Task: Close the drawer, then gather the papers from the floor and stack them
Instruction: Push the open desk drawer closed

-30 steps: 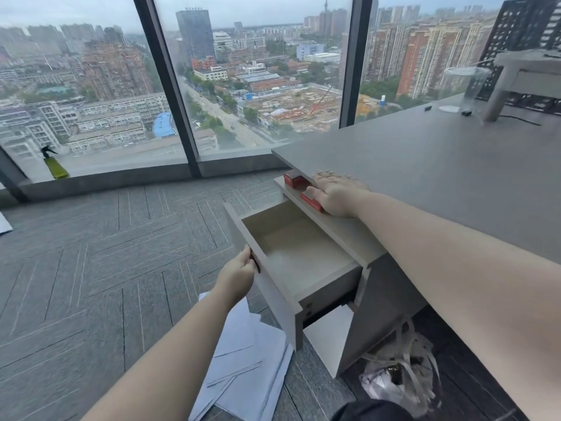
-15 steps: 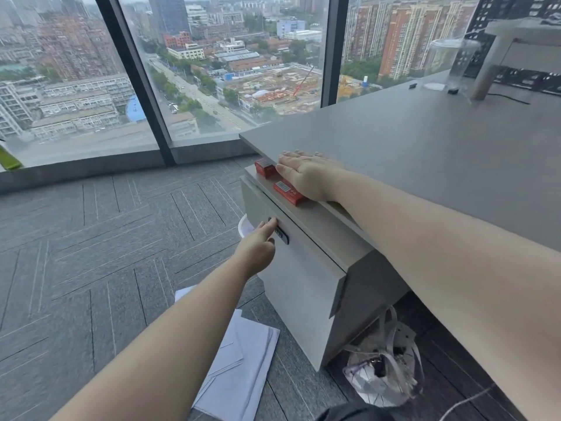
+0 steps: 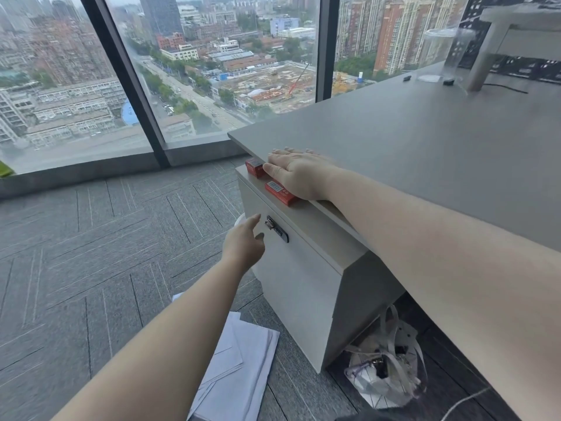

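The white drawer (image 3: pixel 297 278) of the small cabinet under the desk sits flush with the cabinet front, its black lock at the upper edge. My left hand (image 3: pixel 244 244) hovers just off the drawer front beside the lock, fingers apart, holding nothing. My right hand (image 3: pixel 299 174) lies flat, palm down, on the cabinet top at the desk's edge, partly over a red box (image 3: pixel 280 192). White papers (image 3: pixel 239 369) lie scattered on the carpet in front of the cabinet, partly hidden by my left forearm.
A second red box (image 3: pixel 254 167) sits near the cabinet's far corner. The grey desk (image 3: pixel 425 141) fills the right. A plastic bag (image 3: pixel 385 375) lies on the floor under it. A glass window wall (image 3: pixel 127 86) runs along the back; grey carpet spreads to the left.
The open drawer has been pushed shut by my left hand, which now has come off its front. My right hand stayed flat on the cabinet top.
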`<state>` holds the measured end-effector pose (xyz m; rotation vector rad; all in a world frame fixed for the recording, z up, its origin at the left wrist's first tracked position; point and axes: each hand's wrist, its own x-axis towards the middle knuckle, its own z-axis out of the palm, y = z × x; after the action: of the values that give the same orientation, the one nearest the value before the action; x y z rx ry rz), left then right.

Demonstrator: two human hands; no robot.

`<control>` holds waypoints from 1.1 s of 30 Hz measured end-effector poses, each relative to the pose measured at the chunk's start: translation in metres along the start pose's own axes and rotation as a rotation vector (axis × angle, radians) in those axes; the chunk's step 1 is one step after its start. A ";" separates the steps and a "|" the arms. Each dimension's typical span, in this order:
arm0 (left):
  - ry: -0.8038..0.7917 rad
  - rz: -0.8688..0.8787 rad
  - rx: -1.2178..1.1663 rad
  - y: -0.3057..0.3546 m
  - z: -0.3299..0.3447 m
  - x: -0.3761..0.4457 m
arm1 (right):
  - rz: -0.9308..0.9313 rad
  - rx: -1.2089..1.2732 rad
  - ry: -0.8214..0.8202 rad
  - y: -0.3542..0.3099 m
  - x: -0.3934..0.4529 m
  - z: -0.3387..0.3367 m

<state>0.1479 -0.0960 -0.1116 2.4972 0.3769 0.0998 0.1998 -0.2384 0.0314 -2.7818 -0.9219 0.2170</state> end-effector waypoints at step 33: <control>0.111 0.178 0.136 -0.002 0.018 0.026 | -0.022 -0.025 0.035 0.004 0.006 0.004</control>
<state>0.1752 -0.0968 -0.1282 2.6639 0.2111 0.2943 0.2062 -0.2371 0.0259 -2.7871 -0.9525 0.1535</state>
